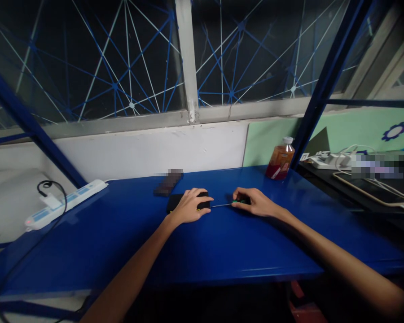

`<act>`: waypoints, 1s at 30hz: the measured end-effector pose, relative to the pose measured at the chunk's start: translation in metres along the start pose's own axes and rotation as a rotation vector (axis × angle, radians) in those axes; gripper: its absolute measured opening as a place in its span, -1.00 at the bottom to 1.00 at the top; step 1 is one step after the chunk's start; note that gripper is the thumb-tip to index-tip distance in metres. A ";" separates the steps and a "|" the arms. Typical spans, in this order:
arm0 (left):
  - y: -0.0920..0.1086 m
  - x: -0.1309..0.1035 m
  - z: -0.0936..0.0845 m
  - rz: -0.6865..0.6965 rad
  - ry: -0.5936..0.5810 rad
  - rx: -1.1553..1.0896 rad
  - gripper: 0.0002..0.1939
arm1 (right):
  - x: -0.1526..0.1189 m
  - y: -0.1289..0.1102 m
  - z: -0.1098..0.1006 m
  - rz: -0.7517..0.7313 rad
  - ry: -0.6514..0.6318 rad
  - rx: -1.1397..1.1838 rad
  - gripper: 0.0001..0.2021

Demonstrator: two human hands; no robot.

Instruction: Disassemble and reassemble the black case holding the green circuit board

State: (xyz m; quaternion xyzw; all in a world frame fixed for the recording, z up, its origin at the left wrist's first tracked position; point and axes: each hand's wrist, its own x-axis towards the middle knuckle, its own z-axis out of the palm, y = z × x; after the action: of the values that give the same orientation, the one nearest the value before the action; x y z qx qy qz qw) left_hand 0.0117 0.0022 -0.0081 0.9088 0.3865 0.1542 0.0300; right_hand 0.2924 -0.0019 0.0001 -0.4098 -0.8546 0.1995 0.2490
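A flat black object (pixel 174 202) lies on the blue table (pixel 222 251), and my left hand (pixel 192 205) grips it from above, fingers bent over its right part. My right hand (pixel 251 202) is closed around the green and black handle of a screwdriver-like tool (pixel 222 205). The tool's thin metal shaft points left, and its tip reaches the right edge of the black object near my left fingertips. Whether the tip touches the object cannot be made out.
Behind my left hand lies a dark, blurred oblong item (pixel 170 182). A bottle (pixel 280 159) of reddish drink stands at the back right. A white power strip (pixel 67 204) with a black cable is at left. A phone (pixel 370 189) and cables lie far right.
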 end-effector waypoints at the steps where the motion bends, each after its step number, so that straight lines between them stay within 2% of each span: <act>1: 0.000 0.000 0.000 0.000 -0.001 -0.002 -0.66 | 0.001 0.000 -0.001 0.014 -0.001 -0.012 -0.69; 13: 0.000 -0.001 -0.002 0.001 -0.015 -0.002 -0.67 | 0.002 0.005 0.004 0.098 -0.075 -0.094 -0.61; 20: 0.001 0.000 -0.001 -0.001 -0.013 0.000 -0.68 | 0.003 -0.002 0.001 0.061 -0.092 -0.099 -0.62; 30: -0.001 -0.001 0.000 0.013 -0.011 0.007 -0.69 | 0.001 0.004 0.005 0.035 -0.083 -0.188 -0.63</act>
State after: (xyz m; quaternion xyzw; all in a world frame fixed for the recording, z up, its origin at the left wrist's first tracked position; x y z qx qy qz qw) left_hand 0.0103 0.0024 -0.0080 0.9123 0.3808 0.1479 0.0278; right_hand 0.2912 0.0010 -0.0057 -0.4374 -0.8720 0.1393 0.1701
